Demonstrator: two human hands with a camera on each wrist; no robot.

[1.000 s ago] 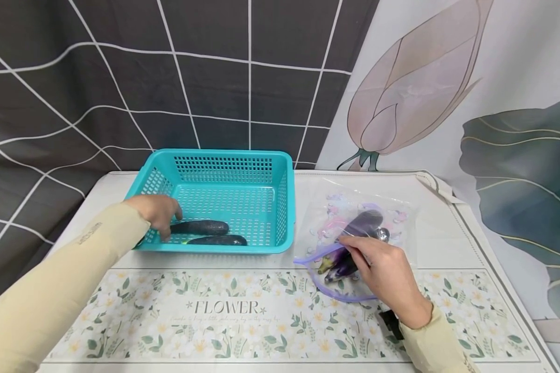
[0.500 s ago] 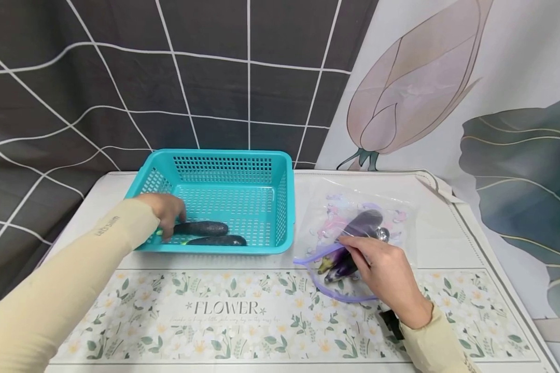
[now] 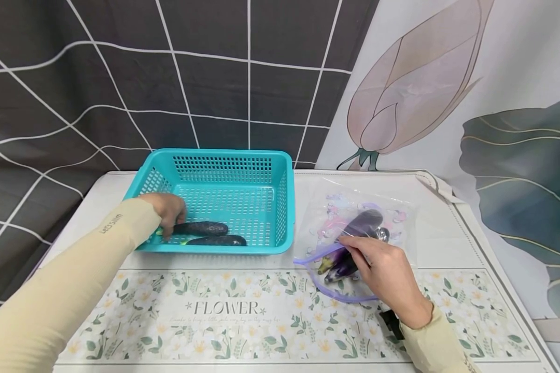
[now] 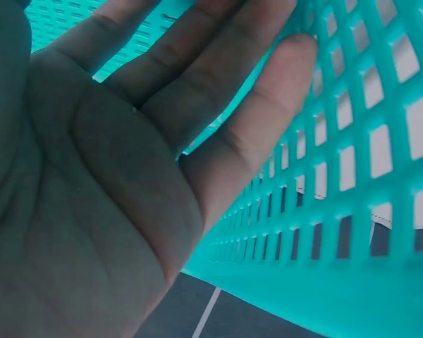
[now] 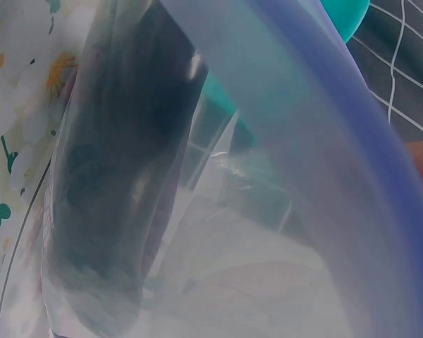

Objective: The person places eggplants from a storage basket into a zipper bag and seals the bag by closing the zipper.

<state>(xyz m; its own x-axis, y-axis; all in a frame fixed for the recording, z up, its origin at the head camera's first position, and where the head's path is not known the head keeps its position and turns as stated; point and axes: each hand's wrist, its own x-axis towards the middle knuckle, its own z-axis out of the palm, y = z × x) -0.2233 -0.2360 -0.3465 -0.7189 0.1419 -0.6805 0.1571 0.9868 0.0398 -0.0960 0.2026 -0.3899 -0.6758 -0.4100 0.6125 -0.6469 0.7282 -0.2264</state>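
Note:
My left hand (image 3: 165,210) reaches over the left wall of a turquoise basket (image 3: 287,207), spanning the stem end of a dark eggplant (image 3: 205,228). In the left wrist view the palm (image 4: 77,190) faces the camera, fingers little bent, some fingertips out of frame. A second eggplant (image 3: 219,240) lies along the near wall. My right hand (image 3: 387,267) pinches the purple-edged mouth of a clear zip bag (image 3: 308,223). Inside lie two eggplants (image 3: 364,223), stems toward the mouth. Through the plastic, the right wrist view shows a blurred eggplant (image 5: 120,169) beside the purple zip strip (image 5: 381,148).
The table is covered by a white cloth (image 3: 448,223) with a printed flower band (image 3: 228,331) along the front. A dark gridded curtain (image 3: 214,88) hangs directly behind the basket. To the right stands a white flower-printed curtain (image 3: 415,88).
My left hand shifts slightly right over the eggplant, then stays put, and a green stem shows beside it. The right hand, bag and basket stay where they were.

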